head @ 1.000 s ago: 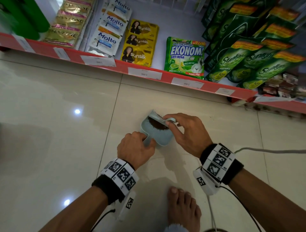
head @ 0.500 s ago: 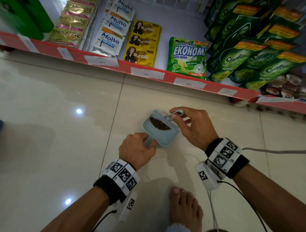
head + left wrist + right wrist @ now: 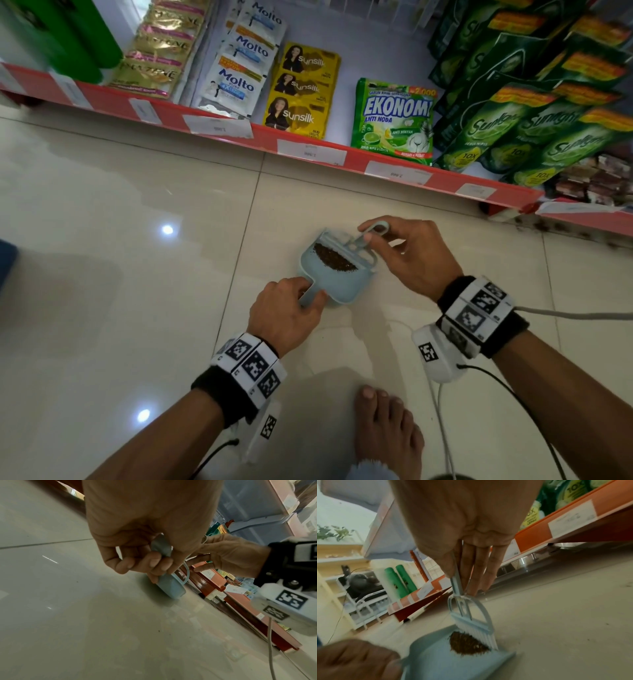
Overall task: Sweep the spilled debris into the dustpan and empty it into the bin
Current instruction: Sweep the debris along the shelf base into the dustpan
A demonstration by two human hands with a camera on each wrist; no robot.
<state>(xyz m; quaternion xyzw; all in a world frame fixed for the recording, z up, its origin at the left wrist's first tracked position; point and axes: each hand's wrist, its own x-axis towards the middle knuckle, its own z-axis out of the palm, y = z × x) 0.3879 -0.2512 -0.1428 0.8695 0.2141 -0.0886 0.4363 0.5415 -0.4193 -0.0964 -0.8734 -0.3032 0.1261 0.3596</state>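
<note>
A small light-blue dustpan [image 3: 337, 284] [image 3: 436, 661] [image 3: 169, 586] lies on the tiled floor with a dark brown pile of debris [image 3: 334, 257] [image 3: 467, 644] near its lip. My left hand [image 3: 286, 313] [image 3: 147, 555] grips the dustpan's handle from the near side. My right hand [image 3: 407, 253] [image 3: 464, 566] pinches the thin handle of a matching small brush [image 3: 359, 241] [image 3: 471, 620]. The brush's white bristles stand at the pan's lip, against the debris pile.
A low red-edged shop shelf [image 3: 308, 144] with sachets and green detergent pouches runs just beyond the dustpan. My bare foot [image 3: 387, 428] is on the floor behind my hands. Cables [image 3: 513, 394] trail from the right wrist unit. No bin is in view.
The brush has tipped more upright and drawn back to the pan's lip, uncovering the debris pile. My right hand shifted right and up. The left hand kept its grip.
</note>
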